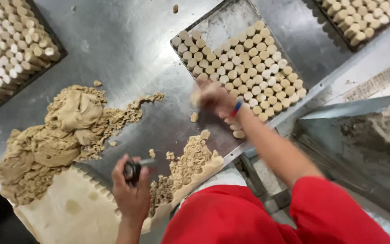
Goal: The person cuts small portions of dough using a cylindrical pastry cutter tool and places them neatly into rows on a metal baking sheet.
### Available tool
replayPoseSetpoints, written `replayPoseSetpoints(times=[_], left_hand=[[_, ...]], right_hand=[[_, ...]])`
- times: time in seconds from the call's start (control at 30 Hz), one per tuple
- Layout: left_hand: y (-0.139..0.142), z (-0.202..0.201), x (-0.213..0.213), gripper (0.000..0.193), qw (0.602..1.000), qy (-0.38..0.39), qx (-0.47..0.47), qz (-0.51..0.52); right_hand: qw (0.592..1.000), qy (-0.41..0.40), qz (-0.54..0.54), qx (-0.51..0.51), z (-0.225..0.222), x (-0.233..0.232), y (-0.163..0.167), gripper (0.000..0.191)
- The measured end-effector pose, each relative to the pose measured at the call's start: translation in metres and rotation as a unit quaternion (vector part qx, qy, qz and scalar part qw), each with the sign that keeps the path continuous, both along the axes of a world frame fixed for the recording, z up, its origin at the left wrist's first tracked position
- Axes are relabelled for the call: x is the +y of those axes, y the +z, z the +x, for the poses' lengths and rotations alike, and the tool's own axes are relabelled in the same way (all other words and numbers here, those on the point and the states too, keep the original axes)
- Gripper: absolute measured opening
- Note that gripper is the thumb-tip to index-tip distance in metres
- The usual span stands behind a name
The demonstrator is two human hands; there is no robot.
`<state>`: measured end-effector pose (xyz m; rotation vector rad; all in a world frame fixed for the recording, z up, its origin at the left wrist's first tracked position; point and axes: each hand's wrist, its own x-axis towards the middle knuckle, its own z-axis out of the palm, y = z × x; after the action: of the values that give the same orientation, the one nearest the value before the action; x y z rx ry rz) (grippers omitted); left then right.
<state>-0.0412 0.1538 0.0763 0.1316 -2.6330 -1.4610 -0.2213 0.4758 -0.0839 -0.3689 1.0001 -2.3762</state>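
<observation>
My left hand (pixel 132 192) grips a small round metal cutter (pixel 134 169) just above the scalloped edge of a pale rolled dough sheet (pixel 68 210). My right hand (pixel 217 98), blurred and wearing a blue and red wristband, reaches to the near-left corner of a metal tray (pixel 222 20) packed with rows of round dough pieces (pixel 249 68). A pale dough piece (pixel 196 97) seems pinched in its fingertips. A few loose rounds (pixel 238 133) lie by the tray's edge.
A big heap of dough scraps (pixel 55 135) lies at the left on the steel table (pixel 127 45), with more crumbs (pixel 188 165) at the front edge. Filled trays stand top left (pixel 10 45) and top right (pixel 366 18). A grey bin (pixel 362 144) holds powder at the right.
</observation>
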Motion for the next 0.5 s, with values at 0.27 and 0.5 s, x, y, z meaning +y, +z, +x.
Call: replayPoseSetpoints(times=[0.27, 0.5], left_hand=[[-0.042, 0.045, 0.03, 0.053, 0.965, 0.16, -0.172, 0.115], [-0.044, 0.026, 0.031, 0.054, 0.955, 0.196, -0.209, 0.081]], right_hand=[[0.785, -0.196, 0.552, 0.2, -0.192, 0.1, -0.008, 0.06], [0.721, -0.061, 0.647, 0.241, -0.205, 0.097, -0.023, 0.046]])
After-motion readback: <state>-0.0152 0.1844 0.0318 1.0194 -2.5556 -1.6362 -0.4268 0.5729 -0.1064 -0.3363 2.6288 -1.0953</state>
